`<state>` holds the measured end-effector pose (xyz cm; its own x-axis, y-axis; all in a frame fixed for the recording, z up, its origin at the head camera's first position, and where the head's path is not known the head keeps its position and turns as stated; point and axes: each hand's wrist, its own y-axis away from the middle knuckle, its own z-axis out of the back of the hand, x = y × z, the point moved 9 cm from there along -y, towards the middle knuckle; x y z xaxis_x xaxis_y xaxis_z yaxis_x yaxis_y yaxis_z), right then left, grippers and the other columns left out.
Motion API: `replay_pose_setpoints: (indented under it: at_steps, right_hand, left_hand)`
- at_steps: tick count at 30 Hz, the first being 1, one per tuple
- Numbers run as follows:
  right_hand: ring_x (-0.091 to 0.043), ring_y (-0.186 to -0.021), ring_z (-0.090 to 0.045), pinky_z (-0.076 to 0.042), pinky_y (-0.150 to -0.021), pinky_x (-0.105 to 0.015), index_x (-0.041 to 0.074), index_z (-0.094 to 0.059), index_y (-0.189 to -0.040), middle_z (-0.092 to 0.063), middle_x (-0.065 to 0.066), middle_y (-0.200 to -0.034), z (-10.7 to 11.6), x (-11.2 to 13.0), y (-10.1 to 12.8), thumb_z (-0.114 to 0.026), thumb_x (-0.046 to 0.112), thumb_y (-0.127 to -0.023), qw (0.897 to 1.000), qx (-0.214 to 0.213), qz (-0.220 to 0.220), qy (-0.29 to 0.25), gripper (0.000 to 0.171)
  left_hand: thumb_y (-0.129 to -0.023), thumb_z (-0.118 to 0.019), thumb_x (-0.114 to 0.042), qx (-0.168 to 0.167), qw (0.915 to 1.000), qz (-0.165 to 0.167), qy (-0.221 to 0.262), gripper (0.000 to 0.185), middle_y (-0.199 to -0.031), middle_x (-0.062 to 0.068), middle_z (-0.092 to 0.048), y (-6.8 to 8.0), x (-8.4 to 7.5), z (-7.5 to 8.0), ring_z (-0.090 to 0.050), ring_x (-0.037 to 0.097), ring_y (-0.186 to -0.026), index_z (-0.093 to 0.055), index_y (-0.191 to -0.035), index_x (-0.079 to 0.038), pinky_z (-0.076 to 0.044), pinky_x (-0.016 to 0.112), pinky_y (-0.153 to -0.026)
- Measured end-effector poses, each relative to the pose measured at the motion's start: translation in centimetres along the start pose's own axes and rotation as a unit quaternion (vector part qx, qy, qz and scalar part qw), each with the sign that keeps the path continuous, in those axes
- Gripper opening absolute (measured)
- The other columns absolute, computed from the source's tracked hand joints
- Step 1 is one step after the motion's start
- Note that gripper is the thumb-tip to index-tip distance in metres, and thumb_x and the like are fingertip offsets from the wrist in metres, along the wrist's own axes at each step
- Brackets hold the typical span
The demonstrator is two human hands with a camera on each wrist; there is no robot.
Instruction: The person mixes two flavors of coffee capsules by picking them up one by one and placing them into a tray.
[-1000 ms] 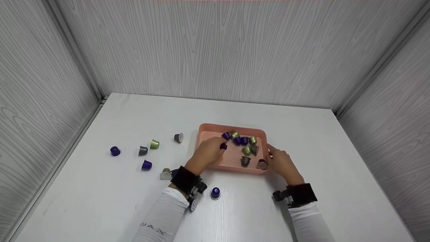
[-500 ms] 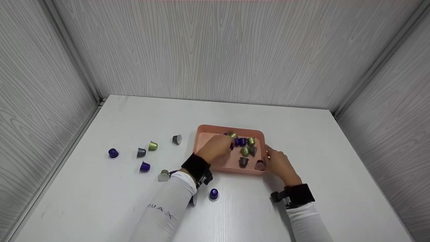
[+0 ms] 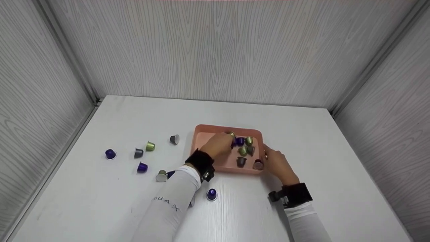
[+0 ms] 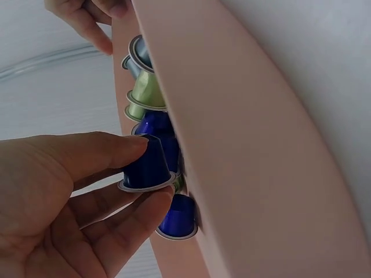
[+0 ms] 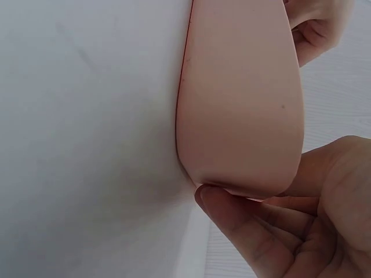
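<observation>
A shallow pink tray [image 3: 231, 169] lies on the white table, with purple-blue, green and grey coffee capsules towards its right side. My left hand [image 3: 217, 145] reaches over the tray from the front left. In the left wrist view, its thumb and fingers pinch a dark blue coffee capsule [image 4: 146, 165] just above other capsules, among them a green capsule [image 4: 148, 91] and another blue capsule [image 4: 178, 217]. My right hand [image 3: 277, 164] holds the tray's right end; the right wrist view shows the thumb [image 5: 223, 208] against the base edge and a finger going behind the wall.
Left of the tray, loose capsules are scattered: a purple one [image 3: 110, 154], a grey one [image 3: 138, 153], a green one [image 3: 150, 146] and a dark grey one [image 3: 174, 139]. A purple capsule [image 3: 211, 194] stands in front of the tray. The left forearm partly covers others. Grey panels [image 3: 215, 50] enclose the table.
My left hand has moved right and slightly back over the tray with the blue capsule, towards the other capsules. My right hand keeps its hold on the tray's right end.
</observation>
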<state>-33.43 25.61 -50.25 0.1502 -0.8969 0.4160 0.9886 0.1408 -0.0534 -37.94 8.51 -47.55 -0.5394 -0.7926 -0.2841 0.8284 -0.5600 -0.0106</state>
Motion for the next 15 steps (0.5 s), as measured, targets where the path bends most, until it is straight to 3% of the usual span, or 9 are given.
replay_pose_setpoints:
  at_steps: [4,10,15]
  right_hand:
    - [-0.023,-0.074,-0.059,-0.049,-0.067,-0.041,0.003,-0.050,-0.142,-0.069,-0.015,-0.101,-0.1,0.1,-0.1,-0.054,0.014,-0.099,1.000,0.003,0.000,-0.003,0.044]
    - [-0.022,-0.075,-0.057,-0.048,-0.068,-0.040,0.001,-0.046,-0.144,-0.069,-0.016,-0.102,-0.5,-0.3,0.0,-0.054,0.013,-0.099,1.000,0.015,-0.012,-0.003,0.047]
    - [-0.026,-0.077,-0.061,-0.049,-0.068,-0.043,-0.001,-0.045,-0.144,-0.068,-0.017,-0.101,-0.1,-0.3,0.0,-0.054,0.013,-0.099,1.000,0.006,-0.006,0.006,0.048]
  left_hand:
    - [-0.084,-0.067,-0.004,0.000,0.9999,-0.012,0.008,0.020,-0.097,0.006,-0.070,0.4,0.1,0.3,-0.054,0.018,-0.077,-0.072,-0.104,-0.004,-0.049,0.032,-0.070]
    - [-0.088,-0.066,-0.012,-0.016,0.9995,-0.023,0.016,0.030,-0.109,0.008,-0.069,2.1,0.1,1.3,-0.064,0.023,-0.095,-0.068,-0.117,-0.007,-0.052,0.037,-0.082]
    - [-0.093,-0.064,-0.020,-0.043,0.9964,-0.027,0.068,0.036,-0.119,0.010,-0.067,4.2,0.5,2.3,-0.064,0.026,-0.104,-0.062,-0.128,-0.008,-0.051,0.039,-0.088]
